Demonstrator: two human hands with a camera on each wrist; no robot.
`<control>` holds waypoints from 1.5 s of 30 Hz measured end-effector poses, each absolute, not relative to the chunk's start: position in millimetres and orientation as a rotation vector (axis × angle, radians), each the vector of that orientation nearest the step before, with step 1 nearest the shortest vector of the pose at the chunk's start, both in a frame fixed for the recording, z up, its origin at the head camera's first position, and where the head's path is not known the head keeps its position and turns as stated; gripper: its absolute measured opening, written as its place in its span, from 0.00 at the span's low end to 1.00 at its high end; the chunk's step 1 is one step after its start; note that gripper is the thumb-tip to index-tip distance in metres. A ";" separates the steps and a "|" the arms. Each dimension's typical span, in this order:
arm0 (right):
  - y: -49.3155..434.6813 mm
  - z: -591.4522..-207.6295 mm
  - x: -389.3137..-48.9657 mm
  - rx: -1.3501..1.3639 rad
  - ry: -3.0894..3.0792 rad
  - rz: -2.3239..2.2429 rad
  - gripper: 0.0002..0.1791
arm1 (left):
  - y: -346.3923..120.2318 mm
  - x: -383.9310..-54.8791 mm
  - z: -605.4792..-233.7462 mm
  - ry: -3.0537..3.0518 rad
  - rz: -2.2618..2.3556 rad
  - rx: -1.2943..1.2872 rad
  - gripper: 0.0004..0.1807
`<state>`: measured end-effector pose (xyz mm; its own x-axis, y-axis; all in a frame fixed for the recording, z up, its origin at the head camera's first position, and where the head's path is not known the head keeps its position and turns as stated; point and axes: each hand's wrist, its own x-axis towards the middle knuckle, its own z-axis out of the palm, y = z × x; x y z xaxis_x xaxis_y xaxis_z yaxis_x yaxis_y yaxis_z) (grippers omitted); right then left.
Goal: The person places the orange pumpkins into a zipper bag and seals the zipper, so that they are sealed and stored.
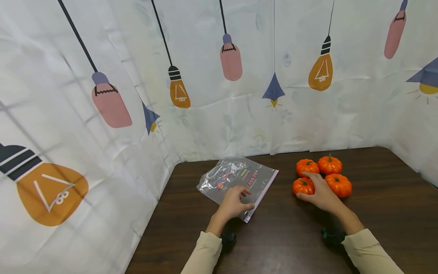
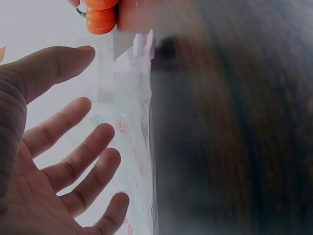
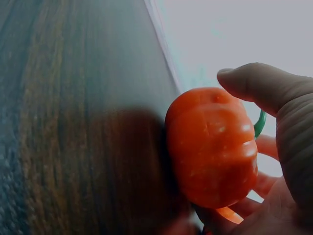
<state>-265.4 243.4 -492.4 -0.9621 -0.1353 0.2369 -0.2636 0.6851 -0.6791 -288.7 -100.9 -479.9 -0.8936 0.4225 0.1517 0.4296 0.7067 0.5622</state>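
Four-lobed grouping aside, small orange pumpkins with green stems sit together on the right of the table. My right hand point(image 1: 321, 192) reaches over the front-left pumpkin point(image 3: 212, 149), thumb at its near side and fingers around its far side. In the right wrist view the thumb lies along the pumpkin's edge, and its fingers are partly hidden behind it. My left hand point(image 1: 234, 203) hovers over the near part of a clear plastic zip bag point(image 1: 261, 190) with a pink sealing edge and printed lettering. Its fingers are spread and loosely bent, holding nothing.
Beside the right hand are another front pumpkin point(image 1: 338, 185), a back-left pumpkin point(image 1: 307, 166) and a back-right pumpkin point(image 1: 330, 165). The dark wooden table point(image 1: 273, 243) meets a white cloth backdrop point(image 1: 212, 125) printed with lamps at its back and left.
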 end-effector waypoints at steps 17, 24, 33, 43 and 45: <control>246.8 -497.5 -264.3 0.371 -2.794 1.137 0.51 | -94.9 -282.3 -486.2 -3.011 -0.740 -0.637 0.24; 247.4 -497.6 -263.9 0.376 -2.818 1.134 0.52 | -95.8 -282.1 -487.2 -3.026 -0.796 -0.630 0.25; 247.7 -497.2 -263.1 0.376 -2.829 1.139 0.53 | -95.7 -281.5 -488.5 -3.019 -0.800 -0.631 0.22; 247.7 -496.2 -263.2 0.392 -2.814 1.132 0.52 | -95.0 -282.3 -488.3 -3.023 -0.758 -0.631 0.17; 247.7 -496.2 -263.1 0.392 -2.817 1.134 0.53 | -95.3 -282.1 -488.8 -3.022 -0.760 -0.631 0.15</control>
<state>-263.1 247.7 -496.2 -0.9642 -0.2055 0.1679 -0.2645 0.6933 -0.6704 -282.1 -95.3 -488.8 -0.9206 0.3859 0.0591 0.3679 0.8071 0.4617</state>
